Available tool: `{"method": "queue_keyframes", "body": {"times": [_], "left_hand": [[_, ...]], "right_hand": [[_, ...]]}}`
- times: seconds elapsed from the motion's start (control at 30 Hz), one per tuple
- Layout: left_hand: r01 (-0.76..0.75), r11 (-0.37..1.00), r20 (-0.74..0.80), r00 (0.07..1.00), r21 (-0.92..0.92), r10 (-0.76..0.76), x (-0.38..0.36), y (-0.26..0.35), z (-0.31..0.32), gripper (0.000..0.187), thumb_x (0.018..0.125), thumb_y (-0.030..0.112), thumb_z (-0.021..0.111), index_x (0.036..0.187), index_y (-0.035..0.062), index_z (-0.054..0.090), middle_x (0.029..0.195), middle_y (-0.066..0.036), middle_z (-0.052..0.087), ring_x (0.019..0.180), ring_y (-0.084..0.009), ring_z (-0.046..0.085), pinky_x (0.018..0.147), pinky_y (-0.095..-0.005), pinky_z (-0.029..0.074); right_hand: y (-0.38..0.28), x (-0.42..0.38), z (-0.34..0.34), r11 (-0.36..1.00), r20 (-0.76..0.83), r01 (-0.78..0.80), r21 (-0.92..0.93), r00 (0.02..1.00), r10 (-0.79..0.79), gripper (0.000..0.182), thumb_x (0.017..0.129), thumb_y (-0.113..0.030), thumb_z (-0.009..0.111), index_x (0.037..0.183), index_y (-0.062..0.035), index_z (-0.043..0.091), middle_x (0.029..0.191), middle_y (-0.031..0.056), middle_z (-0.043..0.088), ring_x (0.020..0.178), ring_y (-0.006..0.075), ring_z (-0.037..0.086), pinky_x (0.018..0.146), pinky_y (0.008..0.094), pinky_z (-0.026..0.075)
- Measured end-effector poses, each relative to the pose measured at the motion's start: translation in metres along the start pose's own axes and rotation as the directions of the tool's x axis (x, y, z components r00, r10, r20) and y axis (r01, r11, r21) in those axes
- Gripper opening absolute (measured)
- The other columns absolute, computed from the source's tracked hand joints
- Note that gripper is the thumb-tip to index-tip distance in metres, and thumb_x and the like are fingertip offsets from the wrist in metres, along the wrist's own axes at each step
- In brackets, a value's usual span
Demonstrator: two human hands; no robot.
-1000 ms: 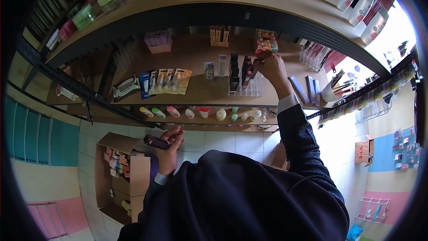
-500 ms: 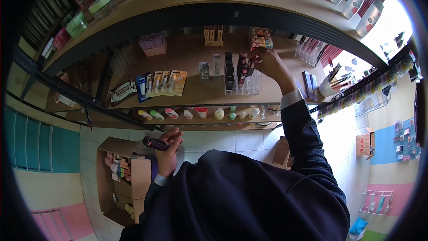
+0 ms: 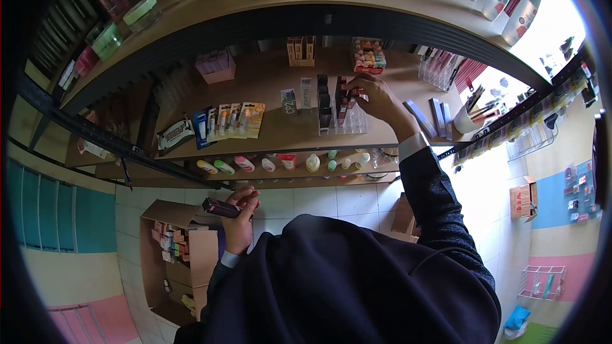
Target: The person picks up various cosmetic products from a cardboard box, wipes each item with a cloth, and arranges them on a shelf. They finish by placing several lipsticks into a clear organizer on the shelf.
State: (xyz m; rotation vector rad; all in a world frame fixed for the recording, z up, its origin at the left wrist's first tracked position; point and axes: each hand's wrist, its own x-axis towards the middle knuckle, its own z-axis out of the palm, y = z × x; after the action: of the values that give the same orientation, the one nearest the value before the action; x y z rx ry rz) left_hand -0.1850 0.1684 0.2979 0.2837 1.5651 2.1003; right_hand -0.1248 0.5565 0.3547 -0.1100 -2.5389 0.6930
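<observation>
Low in front of the shelves, my left hand (image 3: pixel 240 224) grips a small dark cosmetic box (image 3: pixel 220 207) with pinkish print on its side. My right hand (image 3: pixel 381 100) reaches over the middle shelf, its fingers pinched on a small dark red box (image 3: pixel 354 93) at a clear divided organizer (image 3: pixel 343 129). Rows of black boxes (image 3: pixel 324 105) and dark red boxes (image 3: pixel 342 99) stand upright in its slots. How far the pinched box sits in its slot is partly hidden by my fingers.
Left of the organizer lie carded tubes (image 3: pixel 237 121) and a small clear sign (image 3: pixel 289 102). A tray of colourful items (image 3: pixel 368 56) and a white brush cup (image 3: pixel 467 118) stand nearby. The upper shelf edge (image 3: pixel 306 16) overhangs. An open carton (image 3: pixel 156 267) sits on the floor.
My right hand has come down and nearer, from the back of the organizer to its middle, with the small box in its fingers. My left hand has barely moved.
</observation>
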Motion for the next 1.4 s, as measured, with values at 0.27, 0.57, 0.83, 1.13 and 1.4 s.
{"method": "queue_keyframes", "body": {"times": [0.27,0.57,0.83,1.13,1.4], "left_hand": [[0.011,1.000,0.025,1.000,0.017,-0.012,0.000,0.002,0.004,0.023,0.080,0.003,0.059,0.102,0.0026,0.053,0.107,-0.007,0.054,0.097,-0.0145,0.054,0.079,-0.0258,0.046],[0.062,0.987,0.120,0.990,0.148,-0.080,0.014,0.009,0.031,0.024,0.078,0.010,0.065,0.100,0.0029,0.057,0.088,-0.004,0.060,0.078,-0.0097,0.057,0.068,-0.0220,0.046],[-0.202,0.944,0.401,0.912,0.259,0.085,0.025,0.003,0.059,0.027,0.076,0.009,0.067,0.099,0.0017,0.056,0.082,0.000,0.056,0.066,-0.0068,0.052,0.055,-0.0208,0.042],[0.079,0.997,0.434,0.898,-0.009,-0.067,0.014,0.016,0.060,0.048,0.077,0.006,0.065,0.120,0.0033,0.043,0.092,-0.006,0.057,0.078,-0.0097,0.055,0.065,-0.0215,0.045],[-0.348,0.921,0.397,0.881,0.174,0.257,0.019,0.027,0.069,0.051,0.072,0.000,0.068,0.118,0.0034,0.047,0.105,-0.006,0.053,0.086,-0.0095,0.054,0.071,-0.0212,0.045]], "right_hand": [[0.018,-0.009,0.012,0.974,-0.084,-0.086,-0.209,0.994,0.070,0.028,0.068,-0.001,0.063,0.095,-0.0061,0.060,0.107,0.0094,0.056,0.090,0.0283,0.058,0.080,0.0354,0.047],[-0.077,-0.028,0.025,0.899,-0.140,-0.287,0.332,0.927,0.348,0.026,0.075,-0.008,0.061,0.102,-0.0068,0.060,0.092,0.0119,0.061,0.084,0.0247,0.061,0.074,0.0309,0.048],[-0.182,-0.045,0.059,0.825,0.107,-0.082,0.559,0.994,0.026,0.047,0.075,0.000,0.063,0.119,-0.0042,0.046,0.101,0.0102,0.059,0.093,0.0146,0.058,0.078,0.0278,0.047],[-0.141,-0.055,0.069,0.036,0.256,-0.336,0.941,0.779,0.572,0.033,0.082,-0.006,0.058,0.112,-0.0062,0.045,0.091,0.0091,0.057,0.081,0.0138,0.058,0.070,0.0241,0.049],[-0.130,-0.077,0.101,-0.632,0.650,-0.334,0.699,0.665,0.367,0.015,0.091,-0.018,0.044,0.099,-0.0068,0.051,0.085,0.0013,0.057,0.076,0.0091,0.056,0.071,0.0206,0.048]]}}
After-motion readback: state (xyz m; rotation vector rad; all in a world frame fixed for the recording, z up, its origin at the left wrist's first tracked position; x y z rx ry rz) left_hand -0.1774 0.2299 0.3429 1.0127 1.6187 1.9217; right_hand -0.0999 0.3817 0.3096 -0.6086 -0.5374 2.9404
